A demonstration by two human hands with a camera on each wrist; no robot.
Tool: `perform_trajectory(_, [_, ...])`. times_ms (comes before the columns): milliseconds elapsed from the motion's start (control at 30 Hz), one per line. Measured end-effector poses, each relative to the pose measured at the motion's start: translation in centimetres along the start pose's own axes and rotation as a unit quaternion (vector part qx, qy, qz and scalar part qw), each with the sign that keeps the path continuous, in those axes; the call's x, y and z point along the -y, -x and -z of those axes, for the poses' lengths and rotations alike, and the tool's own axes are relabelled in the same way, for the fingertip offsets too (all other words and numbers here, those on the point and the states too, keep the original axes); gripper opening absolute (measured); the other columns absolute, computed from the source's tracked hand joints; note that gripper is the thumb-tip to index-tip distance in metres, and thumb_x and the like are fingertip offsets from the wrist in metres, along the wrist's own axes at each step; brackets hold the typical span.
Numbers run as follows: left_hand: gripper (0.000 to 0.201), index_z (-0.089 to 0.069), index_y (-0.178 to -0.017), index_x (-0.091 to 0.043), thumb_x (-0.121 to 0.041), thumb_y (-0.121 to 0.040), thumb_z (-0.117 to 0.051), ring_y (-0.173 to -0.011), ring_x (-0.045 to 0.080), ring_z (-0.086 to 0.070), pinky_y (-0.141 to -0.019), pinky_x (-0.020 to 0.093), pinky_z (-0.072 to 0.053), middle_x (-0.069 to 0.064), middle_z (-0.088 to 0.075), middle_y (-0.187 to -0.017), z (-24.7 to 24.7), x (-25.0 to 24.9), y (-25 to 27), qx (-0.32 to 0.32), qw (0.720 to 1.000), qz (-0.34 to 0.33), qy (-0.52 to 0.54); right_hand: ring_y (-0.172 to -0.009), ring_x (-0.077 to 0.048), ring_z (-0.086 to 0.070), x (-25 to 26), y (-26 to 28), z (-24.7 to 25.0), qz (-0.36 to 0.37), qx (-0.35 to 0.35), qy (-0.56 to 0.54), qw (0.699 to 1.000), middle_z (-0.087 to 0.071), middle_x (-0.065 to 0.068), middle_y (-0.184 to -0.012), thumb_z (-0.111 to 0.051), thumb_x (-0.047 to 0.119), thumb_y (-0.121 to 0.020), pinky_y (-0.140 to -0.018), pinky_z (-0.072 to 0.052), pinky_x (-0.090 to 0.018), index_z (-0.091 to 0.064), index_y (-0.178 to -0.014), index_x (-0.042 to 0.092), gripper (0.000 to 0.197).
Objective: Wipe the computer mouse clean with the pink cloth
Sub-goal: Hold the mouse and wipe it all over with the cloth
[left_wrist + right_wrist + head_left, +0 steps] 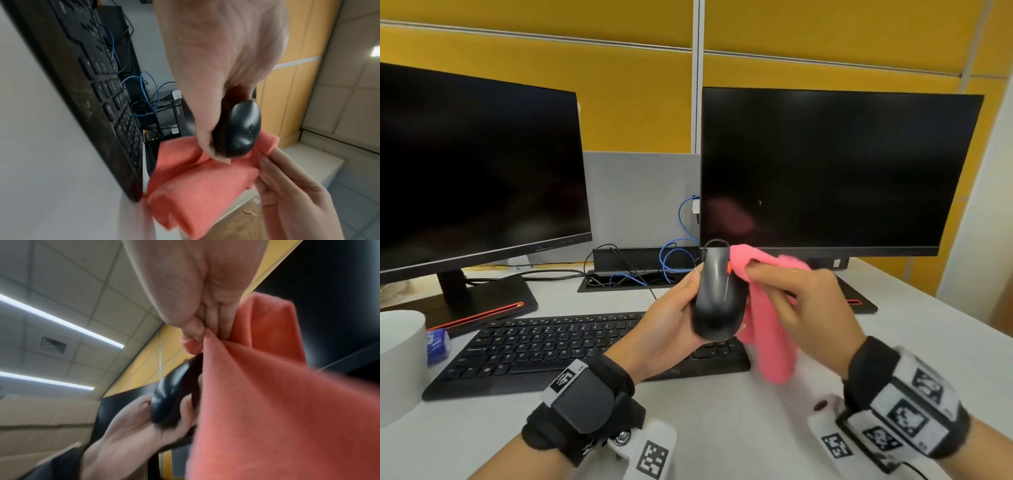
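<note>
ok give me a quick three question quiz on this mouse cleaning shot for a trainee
1. True or false: the computer mouse rests on the desk.
2. Which hand holds the pink cloth? A) left hand B) right hand
3. Fill in: below the raised mouse lies a black ____.

Key
1. False; the left hand holds it above the desk.
2. B; the right hand pinches it against the mouse's right side.
3. keyboard
</note>
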State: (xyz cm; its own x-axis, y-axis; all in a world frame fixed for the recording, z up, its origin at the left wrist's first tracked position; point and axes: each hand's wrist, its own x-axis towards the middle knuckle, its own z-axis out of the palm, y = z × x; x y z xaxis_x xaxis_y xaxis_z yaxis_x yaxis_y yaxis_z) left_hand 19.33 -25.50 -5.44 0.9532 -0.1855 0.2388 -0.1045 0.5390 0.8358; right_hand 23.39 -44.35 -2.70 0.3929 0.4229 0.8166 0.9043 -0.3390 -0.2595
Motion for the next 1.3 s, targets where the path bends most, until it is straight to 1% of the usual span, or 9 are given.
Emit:
perform_trajectory(133, [0.042, -0.054, -0.136, -0.027, -0.034, -0.105, -0.027, -0.128, 0.022, -0.055, -0.097, 0.044, -0.052, 0.005, -0.058, -0.139, -0.4, -0.5, 0.1, -0.004, 1.0, 0.012, 0.02, -0.072, -0.017, -0.071, -2.0, -0.2, 1.4, -0.07, -0.061, -0.01, 0.996, -0.077, 0.0, -0.084, -0.065, 0.004, -0.09, -0.067, -0.059, -0.035, -0.077, -0.105, 0.02, 0.025])
perform_trajectory(300, [0.042, -0.052, -0.139, -0.023, -0.034, -0.106, -0.028, -0.121, 0.023, -0.06, -0.089, 0.047, -0.055, 0.008, -0.057, -0.14, -0.4, -1.1, 0.0, -0.014, 0.999, 0.013, 0.035, -0.097, 0.011, -0.056, -0.2, -0.1, 1.6, 0.037, -0.006, 0.036, 0.999, -0.066, 0.02, -0.1, -0.059, -0.001, -0.08, -0.087, -0.039, 0.002, -0.077, -0.104, 0.017, 0.035])
perform_trajectory(533, [0.047, -0.049, -0.142, -0.021, -0.04, -0.105, -0.026, -0.128, 0.023, -0.055, -0.093, 0.044, -0.053, 0.005, -0.058, -0.14, -0.8, -1.4, 0.2, -0.019, 0.999, 0.036, 0.017, -0.123, 0.01, -0.049, 0.7, -0.3, 1.4, 0.106, 0.039, 0.007, 0.994, -0.061, 0.015, -0.124, -0.054, -0.005, -0.084, -0.104, -0.033, -0.006, -0.072, -0.114, 0.015, 0.04])
perform_trajectory(667, [0.058, -0.049, -0.141, -0.015, -0.049, -0.103, -0.023, -0.114, 0.023, -0.066, -0.08, 0.036, -0.057, 0.011, -0.061, -0.134, -0.8, -1.5, 0.1, -0.046, 0.997, 0.057, 0.017, -0.101, 0.009, -0.056, -0.4, -1.1, 2.5, 0.006, -0.087, 0.034, 0.996, -0.062, 0.017, -0.108, -0.063, -0.005, -0.085, -0.085, -0.036, 0.005, -0.072, -0.112, 0.018, 0.036])
perform_trajectory(800, [0.061, -0.061, -0.128, -0.016, -0.058, -0.096, -0.03, -0.095, 0.024, -0.073, -0.07, 0.032, -0.058, 0.012, -0.071, -0.117, -0.9, -1.3, 0.1, -0.09, 0.994, 0.059, -0.011, -0.107, 0.001, -0.06, 0.2, -0.6, 0.3, 0.079, 0.058, 0.03, 0.995, -0.068, 0.012, -0.109, -0.061, -0.008, -0.081, -0.098, -0.039, -0.005, -0.075, -0.108, 0.012, 0.037])
perform_trajectory(933, [0.064, -0.071, -0.115, -0.019, -0.063, -0.093, -0.029, -0.087, 0.023, -0.072, -0.068, 0.03, -0.054, 0.013, -0.073, -0.113, -0.8, -1.4, 0.2, -0.092, 0.99, 0.068, -0.085, -0.085, 0.007, -0.062, -0.4, -1.1, 1.3, 0.025, -0.016, 0.067, 0.997, -0.077, 0.001, -0.09, -0.061, -0.009, -0.077, -0.079, -0.032, 0.009, -0.078, -0.102, 0.014, 0.038])
perform_trajectory(1067, [0.05, -0.07, -0.113, -0.018, -0.053, -0.097, -0.039, -0.085, 0.026, -0.073, -0.081, 0.038, -0.051, 0.012, -0.073, -0.111, -1.1, -1.4, 0.5, -0.108, 0.989, 0.077, -0.07, -0.106, -0.002, -0.06, 0.8, -0.1, -0.5, 0.054, 0.058, 0.045, 0.996, -0.073, 0.006, -0.11, -0.059, -0.007, -0.078, -0.099, -0.041, -0.012, -0.074, -0.111, 0.013, 0.042])
perform_trajectory(1200, [0.055, -0.069, -0.116, -0.01, -0.051, -0.099, -0.036, -0.081, 0.024, -0.071, -0.062, 0.03, -0.053, 0.015, -0.072, -0.114, -0.7, -1.6, 0.6, -0.109, 0.989, 0.087, -0.053, -0.049, -0.01, -0.054, -0.6, -0.8, 1.9, -0.038, 0.027, 0.12, 0.992, -0.073, 0.001, -0.068, -0.062, -0.008, -0.082, -0.065, -0.038, 0.0, -0.078, -0.103, 0.023, 0.041])
perform_trajectory(1300, [0.056, -0.069, -0.117, -0.01, -0.049, -0.101, -0.033, -0.081, 0.025, -0.07, -0.056, 0.029, -0.054, 0.018, -0.069, -0.118, -0.7, -1.6, 0.6, -0.093, 0.991, 0.092, -0.035, -0.07, 0.002, -0.061, 0.0, -1.1, 2.0, -0.031, -0.025, 0.105, 0.994, -0.074, 0.007, -0.086, -0.062, -0.012, -0.082, -0.079, -0.035, 0.007, -0.075, -0.109, 0.018, 0.042])
